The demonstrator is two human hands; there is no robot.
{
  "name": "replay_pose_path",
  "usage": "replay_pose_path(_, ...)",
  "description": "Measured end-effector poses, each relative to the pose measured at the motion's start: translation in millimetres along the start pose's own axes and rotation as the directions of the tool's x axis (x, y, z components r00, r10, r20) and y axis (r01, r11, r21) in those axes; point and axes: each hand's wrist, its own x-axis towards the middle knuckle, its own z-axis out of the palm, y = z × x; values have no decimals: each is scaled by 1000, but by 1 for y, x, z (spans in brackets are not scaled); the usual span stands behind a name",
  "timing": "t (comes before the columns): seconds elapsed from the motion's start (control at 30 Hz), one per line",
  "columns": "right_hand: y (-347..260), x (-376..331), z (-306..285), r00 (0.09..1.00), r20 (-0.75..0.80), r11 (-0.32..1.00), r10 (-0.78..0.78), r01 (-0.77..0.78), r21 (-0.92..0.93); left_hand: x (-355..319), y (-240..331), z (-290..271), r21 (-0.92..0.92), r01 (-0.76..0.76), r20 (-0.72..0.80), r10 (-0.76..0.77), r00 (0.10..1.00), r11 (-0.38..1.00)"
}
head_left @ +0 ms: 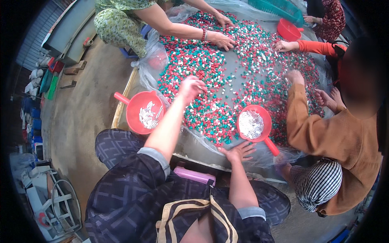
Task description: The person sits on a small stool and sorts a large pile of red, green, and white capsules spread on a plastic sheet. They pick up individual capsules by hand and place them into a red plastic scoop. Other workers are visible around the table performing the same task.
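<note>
Small red, green and white pieces point(194, 52), pebble-like, lie spread in a thick layer over a plastic-covered table. Just above the near left part of them hovers my left hand point(190, 89), its fingers curled together; whatever they may pinch is too small to make out. My right hand point(239, 152) rests with spread fingers on the plastic at the table's near edge, holding nothing. Close above it sits a red dipper point(265, 130) filled with thin white sticks point(251, 124). Another red dipper point(133, 111), with fewer white sticks, stands left of my left forearm.
Other people's hands work among the pieces: a far pair point(221, 39), one in an orange sleeve point(316, 47), and one in a brown sleeve point(298, 93). A third red dipper point(288, 30) and a green basket point(279, 11) stand far right. A pink stool point(194, 175) shows below me.
</note>
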Motion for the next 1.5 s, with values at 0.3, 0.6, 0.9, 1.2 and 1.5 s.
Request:
replay_pose_path(0.3, 1, 1, 1, 999, -28, 1000, -16, 16, 12, 16, 29, -92, 833, 519, -549, 164, 820, 191)
replay_pose_path(0.6, 2, 1, 3, 997, -68, 998, -34, 37, 44, -23, -13, -35, 379, 131, -128, -88, 988, 916)
replay_pose_path(0.9, -24, -20, 36, 904, -365, 915, -223, 323, 241, -84, -42, 27, 995, -59, 72, -170, 983, 80)
replay_pose_path(1.2, -36, -23, 28, 609, -528, 548, -591, 784, 292, -75, -31, 51, 961, -71, 84, -37, 996, 267)
replay_pose_path(1.5, -16, -13, 34, 720, -347, 748, -601, 659, 73, -75, 6, 169, 757, -483, 569, -81, 818, 440)
